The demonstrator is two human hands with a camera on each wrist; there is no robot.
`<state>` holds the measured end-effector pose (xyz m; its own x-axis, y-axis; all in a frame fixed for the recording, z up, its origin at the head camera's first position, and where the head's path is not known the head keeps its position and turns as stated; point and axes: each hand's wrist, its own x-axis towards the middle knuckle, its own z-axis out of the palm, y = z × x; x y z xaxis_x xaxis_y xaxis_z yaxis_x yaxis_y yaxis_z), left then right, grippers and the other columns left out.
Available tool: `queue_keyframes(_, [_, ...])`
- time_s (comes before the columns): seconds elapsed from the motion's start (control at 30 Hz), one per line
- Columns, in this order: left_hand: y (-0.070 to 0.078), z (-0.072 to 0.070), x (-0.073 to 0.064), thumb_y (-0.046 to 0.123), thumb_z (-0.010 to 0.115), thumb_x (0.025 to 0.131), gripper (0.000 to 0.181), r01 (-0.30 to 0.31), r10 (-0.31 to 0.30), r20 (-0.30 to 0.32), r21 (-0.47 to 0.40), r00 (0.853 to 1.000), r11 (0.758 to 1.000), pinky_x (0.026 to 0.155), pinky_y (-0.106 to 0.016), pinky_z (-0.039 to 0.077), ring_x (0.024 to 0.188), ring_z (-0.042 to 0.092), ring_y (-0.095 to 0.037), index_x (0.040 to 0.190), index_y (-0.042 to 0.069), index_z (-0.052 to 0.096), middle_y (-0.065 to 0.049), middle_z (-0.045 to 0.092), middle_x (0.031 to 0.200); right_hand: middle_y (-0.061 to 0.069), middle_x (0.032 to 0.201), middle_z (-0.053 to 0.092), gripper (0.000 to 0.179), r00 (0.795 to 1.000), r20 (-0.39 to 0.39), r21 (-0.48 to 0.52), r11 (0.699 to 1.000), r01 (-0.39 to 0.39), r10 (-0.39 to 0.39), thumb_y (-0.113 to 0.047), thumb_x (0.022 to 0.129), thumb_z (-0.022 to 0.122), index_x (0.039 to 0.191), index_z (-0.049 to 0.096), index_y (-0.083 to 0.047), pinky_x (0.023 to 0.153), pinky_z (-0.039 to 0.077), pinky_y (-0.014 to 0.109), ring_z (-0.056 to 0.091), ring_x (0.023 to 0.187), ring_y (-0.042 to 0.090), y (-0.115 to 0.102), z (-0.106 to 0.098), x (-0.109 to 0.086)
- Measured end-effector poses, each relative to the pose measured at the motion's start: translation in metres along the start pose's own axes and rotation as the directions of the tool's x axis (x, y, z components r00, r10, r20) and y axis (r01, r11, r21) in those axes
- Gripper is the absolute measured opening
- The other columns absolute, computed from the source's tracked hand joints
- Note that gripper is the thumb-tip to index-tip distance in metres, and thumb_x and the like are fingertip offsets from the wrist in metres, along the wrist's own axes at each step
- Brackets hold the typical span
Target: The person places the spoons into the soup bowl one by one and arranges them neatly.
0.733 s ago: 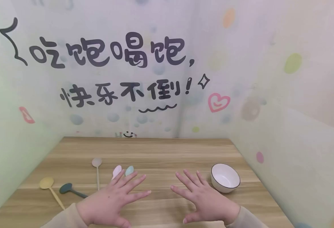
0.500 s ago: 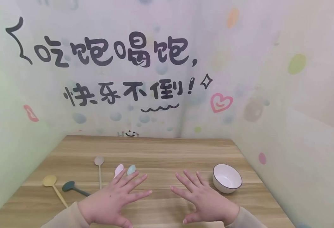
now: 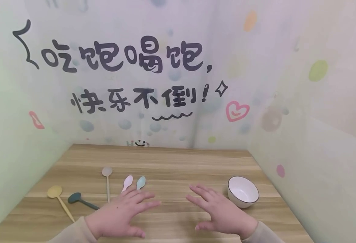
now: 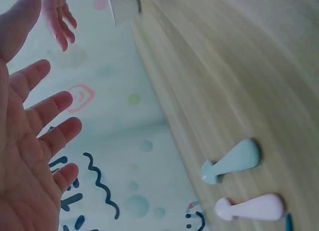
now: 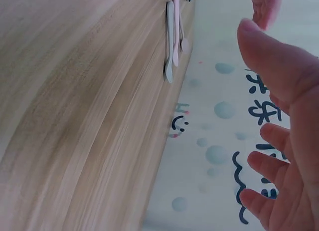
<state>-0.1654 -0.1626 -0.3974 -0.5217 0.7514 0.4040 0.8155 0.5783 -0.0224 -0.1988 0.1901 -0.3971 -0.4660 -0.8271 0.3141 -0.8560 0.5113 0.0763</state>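
Observation:
My left hand [image 3: 120,212] is held above the table with fingers extended, holding nothing. Just beyond its fingertips lie a pink spoon [image 3: 127,182] and a light blue-green spoon [image 3: 141,182]; in the head view the hand covers their handles. A beige long-handled spoon [image 3: 107,172], a dark green one [image 3: 75,197] and a yellow one [image 3: 55,191] lie to its left. My right hand [image 3: 223,212] faces the left across a gap, fingers loosely extended around nothing. Beside it, to the right, stands a white bowl [image 3: 243,191] with a dark rim.
The wooden table [image 3: 172,162] meets a back wall [image 3: 166,131] printed with dark lettering and coloured dots. Pale side walls [image 3: 287,141] close in on the left and right.
In both hands the fingers have come closer together and tilted slightly. The head view has shifted a little, so the spoons and bowl appear further right; they lie as before.

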Motion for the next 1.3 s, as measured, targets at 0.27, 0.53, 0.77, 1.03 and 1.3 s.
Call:
queue_keyframes(0.27, [0.002, 0.018, -0.008, 0.054, 0.061, 0.088, 0.051, 0.298, -0.290, 0.066, -0.224, 0.955, 0.928, 0.093, -0.045, 0.045, 0.118, 0.053, -0.018, 0.127, 0.021, 0.059, 0.007, 0.057, 0.127, -0.001, 0.139, 0.051, 0.070, 0.991, -0.076, 0.044, 0.993, -0.108, 0.111, -0.050, 0.081, 0.072, 0.140, 0.048, -0.022, 0.088, 0.047, 0.041, 0.054, 0.118, 0.016, 0.011, 0.010, -0.008])
queue_keyframes(0.53, [-0.003, 0.039, -0.009, 0.042, 0.064, 0.091, 0.039, 0.577, -0.598, 0.096, -0.419, 0.796, 0.701, 0.076, -0.035, 0.049, 0.094, 0.058, -0.020, 0.117, 0.013, 0.064, 0.001, 0.062, 0.115, -0.003, 0.133, 0.055, 0.067, 0.965, -0.114, 0.115, 0.968, -0.222, 0.235, -0.040, 0.076, 0.080, 0.134, 0.056, -0.017, 0.091, 0.047, 0.039, 0.056, 0.117, 0.018, 0.032, 0.024, -0.021])
queue_keyframes(0.77, [-0.009, 0.051, -0.010, 0.025, 0.069, 0.088, 0.025, 0.706, -0.753, 0.078, -0.420, 0.654, 0.570, 0.076, -0.037, 0.049, 0.083, 0.057, -0.015, 0.107, 0.008, 0.068, -0.003, 0.063, 0.102, -0.006, 0.133, 0.054, 0.068, 0.919, -0.102, 0.180, 0.915, -0.360, 0.382, -0.042, 0.075, 0.080, 0.134, 0.056, -0.017, 0.091, 0.046, 0.044, 0.055, 0.117, 0.020, 0.048, 0.031, -0.034])
queue_keyframes(1.03, [-0.022, 0.060, -0.012, 0.019, 0.071, 0.086, 0.026, 0.762, -0.786, 0.078, -0.319, 0.613, 0.563, 0.073, -0.045, 0.050, 0.083, 0.060, -0.023, 0.104, 0.001, 0.065, -0.010, 0.062, 0.093, 0.002, 0.130, 0.057, 0.070, 0.878, -0.171, 0.219, 0.886, -0.408, 0.447, -0.035, 0.071, 0.084, 0.130, 0.058, -0.008, 0.096, 0.041, 0.031, 0.054, 0.118, 0.024, 0.067, 0.035, -0.045])
queue_keyframes(1.3, [-0.031, 0.076, -0.015, 0.019, 0.075, 0.081, 0.033, 0.795, -0.810, 0.060, -0.247, 0.583, 0.554, 0.060, -0.037, 0.044, 0.070, 0.050, -0.017, 0.106, 0.000, 0.065, -0.009, 0.060, 0.089, 0.007, 0.123, 0.060, 0.065, 0.838, -0.241, 0.272, 0.863, -0.425, 0.489, -0.025, 0.073, 0.084, 0.128, 0.058, -0.004, 0.096, 0.025, 0.007, 0.054, 0.113, 0.028, 0.085, 0.034, -0.056])
